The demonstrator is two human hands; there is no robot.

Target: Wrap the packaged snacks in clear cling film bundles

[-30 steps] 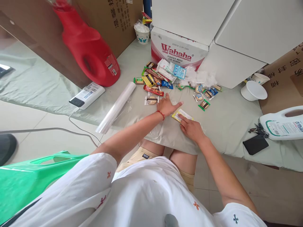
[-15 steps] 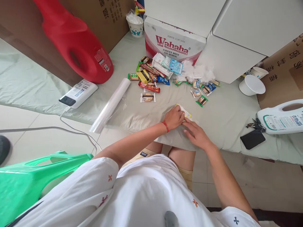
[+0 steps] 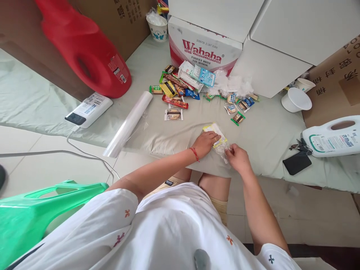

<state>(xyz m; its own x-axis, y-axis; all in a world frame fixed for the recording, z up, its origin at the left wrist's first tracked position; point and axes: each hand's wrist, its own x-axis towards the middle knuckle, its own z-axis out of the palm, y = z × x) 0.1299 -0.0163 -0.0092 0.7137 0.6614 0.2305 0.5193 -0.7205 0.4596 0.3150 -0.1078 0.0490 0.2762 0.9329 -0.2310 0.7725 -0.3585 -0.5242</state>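
A yellow snack packet (image 3: 214, 132) lies on the grey-green cloth (image 3: 264, 131) near its front edge, partly under clear plastic film (image 3: 223, 148). My left hand (image 3: 205, 143), with a red string at the wrist, is curled with its fingers pressed on the packet's near end. My right hand (image 3: 238, 157) pinches the crumpled edge of the film just right of the packet. A roll of clear film (image 3: 128, 123) lies to the left.
A heap of wrapped snacks (image 3: 180, 88) lies in front of a Wahaha carton (image 3: 202, 52). A red jug (image 3: 84, 56), a white device (image 3: 88, 108), paper cups (image 3: 296, 99), a white jug (image 3: 332, 137), a black phone (image 3: 296, 163) and a green plastic stool (image 3: 42, 210) surround the spot.
My left hand went from lying flat beside the packet to curling onto it. My right hand slid off the packet and pinched the film at its right. The view drifted slightly.
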